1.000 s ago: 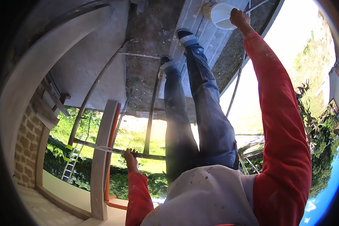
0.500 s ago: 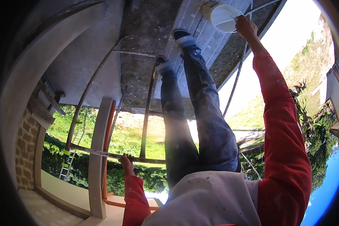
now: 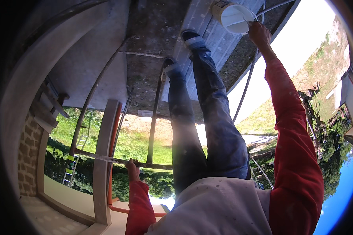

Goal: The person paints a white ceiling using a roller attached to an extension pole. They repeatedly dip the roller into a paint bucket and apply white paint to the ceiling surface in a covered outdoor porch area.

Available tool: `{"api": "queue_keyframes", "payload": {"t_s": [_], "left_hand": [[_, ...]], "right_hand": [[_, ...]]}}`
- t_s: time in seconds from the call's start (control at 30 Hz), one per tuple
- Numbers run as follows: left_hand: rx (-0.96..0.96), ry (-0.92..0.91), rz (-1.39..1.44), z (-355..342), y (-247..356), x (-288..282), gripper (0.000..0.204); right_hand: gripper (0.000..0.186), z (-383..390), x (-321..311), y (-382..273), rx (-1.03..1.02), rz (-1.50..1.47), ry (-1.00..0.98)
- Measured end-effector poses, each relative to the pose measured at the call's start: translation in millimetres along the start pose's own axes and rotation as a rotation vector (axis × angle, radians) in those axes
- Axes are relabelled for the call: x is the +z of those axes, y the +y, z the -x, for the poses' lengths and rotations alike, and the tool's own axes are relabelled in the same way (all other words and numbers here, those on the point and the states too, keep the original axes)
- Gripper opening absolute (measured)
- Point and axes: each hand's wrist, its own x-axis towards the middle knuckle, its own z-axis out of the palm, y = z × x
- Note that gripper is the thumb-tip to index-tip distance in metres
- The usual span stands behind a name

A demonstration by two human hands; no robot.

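Observation:
My right hand (image 3: 259, 34), at the end of a red sleeve, is closed on the handle of a white plastic bucket (image 3: 233, 19) at the top of the view. Lower left, my left hand (image 3: 133, 168) grips a paint-marked horizontal metal scaffold rail (image 3: 106, 158), beside a vertical post (image 3: 105, 145). My legs (image 3: 217, 129) in dark, stained jeans stretch away between my arms. Both shoes rest on or against grey metal planks (image 3: 231, 51), close to the bucket. Whether the bucket rests on the planks, I cannot tell.
Scaffold poles (image 3: 98, 80) run on both sides of me. A grey slab (image 3: 78, 74) and stone wall (image 3: 27, 160) are at left, an orange pipe (image 3: 123, 210) below. A ladder (image 3: 79, 150) stands in grass beyond. Trees and a roof edge (image 3: 349, 105) show at right.
Since a second ago my right hand and the bucket have shifted slightly right, the hand also lower in view. My left hand, still on the rail, appears slightly lower and further left.

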Motion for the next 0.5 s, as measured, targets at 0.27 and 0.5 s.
{"api": "queue_keyframes", "payload": {"t_s": [0.27, 0.5], "left_hand": [[-0.123, -0.017, 0.001, -18.4, 11.1, -19.0, 0.034], [-0.080, 0.082, -0.009, -13.6, -0.9, 2.3, 0.030]], "right_hand": [[0.031, -55.9, 42.1, -16.2, -0.089, 0.046, 0.011], [0.027, 0.9, -2.1, -3.5, 0.045, -0.052, 0.082]]}}
